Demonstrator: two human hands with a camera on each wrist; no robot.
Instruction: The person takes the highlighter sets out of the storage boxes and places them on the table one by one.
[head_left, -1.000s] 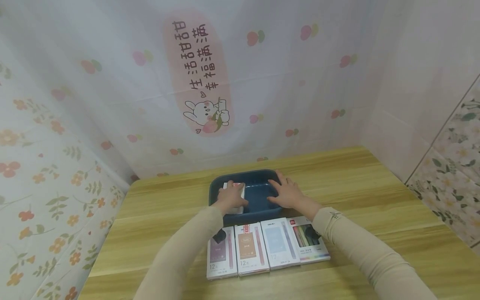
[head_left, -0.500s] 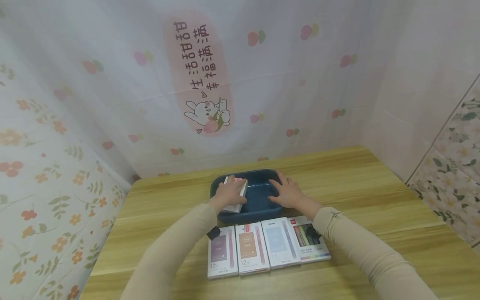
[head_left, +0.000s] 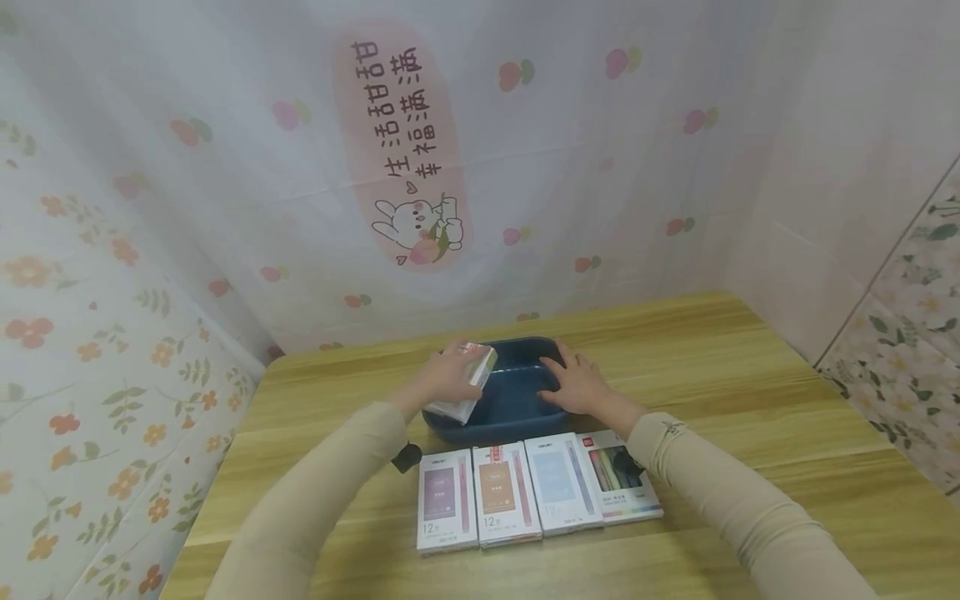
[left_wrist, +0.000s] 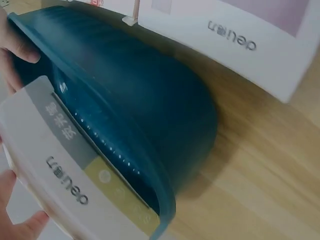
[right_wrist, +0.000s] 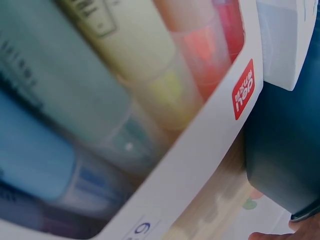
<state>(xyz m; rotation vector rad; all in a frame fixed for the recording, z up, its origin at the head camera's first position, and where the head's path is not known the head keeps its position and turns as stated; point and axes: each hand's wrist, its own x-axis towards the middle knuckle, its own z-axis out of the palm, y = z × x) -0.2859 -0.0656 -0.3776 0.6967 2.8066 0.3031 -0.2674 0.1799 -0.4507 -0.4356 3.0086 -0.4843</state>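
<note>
My left hand (head_left: 442,377) grips a white highlighter box (left_wrist: 55,160), its side printed in grey and yellow-green with "deli". The box is tilted over the left end of a dark blue plastic basin (head_left: 517,429), and in the left wrist view it overlaps the rim. Fingertips (left_wrist: 30,224) show along the box's outer edge. My right hand (head_left: 585,387) holds the basin's right rim, with fingers bent over it to the inside; the right wrist view catches only a little of this hand.
In front of the basin, side by side, lie a purple-panelled pen box (head_left: 442,504), an orange-panelled one (head_left: 498,500), a pale blue one (head_left: 555,479) and a box with windowed coloured markers (right_wrist: 150,75). All are on the wooden table (head_left: 735,417). A printed curtain (head_left: 600,192) hangs behind.
My left hand has lifted the highlighter box from lying inside the basin's left part and tilted it up and leftward toward the rim. The right hand has stayed on the right rim.
</note>
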